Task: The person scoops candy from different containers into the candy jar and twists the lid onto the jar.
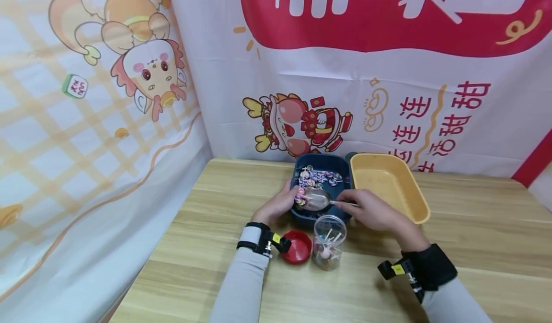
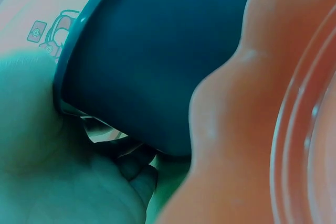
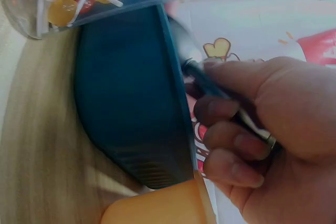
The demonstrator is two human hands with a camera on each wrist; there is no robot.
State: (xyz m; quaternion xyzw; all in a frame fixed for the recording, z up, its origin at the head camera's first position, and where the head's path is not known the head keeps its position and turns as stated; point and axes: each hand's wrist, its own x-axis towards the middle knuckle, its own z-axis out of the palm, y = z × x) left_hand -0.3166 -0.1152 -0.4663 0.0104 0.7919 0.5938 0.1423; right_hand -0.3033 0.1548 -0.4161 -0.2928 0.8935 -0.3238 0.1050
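Observation:
My left hand [image 1: 280,203] grips the left side of a dark blue bin [image 1: 322,158]. In the left wrist view its thumb lies by the bin's rim, with fingers curled under the wall. Swirl-patterned lollipops [image 1: 319,175] lie in the bin. My right hand [image 1: 366,210] holds a scoop [image 1: 318,201] by its handle, fingers wrapped round it in the right wrist view. The scoop's bowl is low in the bin, its tip against some lollipops near the left hand. A clear plastic jar [image 1: 327,258] holding several lollipops stands before the bin, right of a red lid [image 1: 297,247].
A yellow bin [image 1: 384,184] stands right beside the blue one, behind my right forearm. Printed cloth [image 1: 258,74] hangs along the table's back edge and on the left. The wooden table [image 1: 207,227] extends to both sides and toward me.

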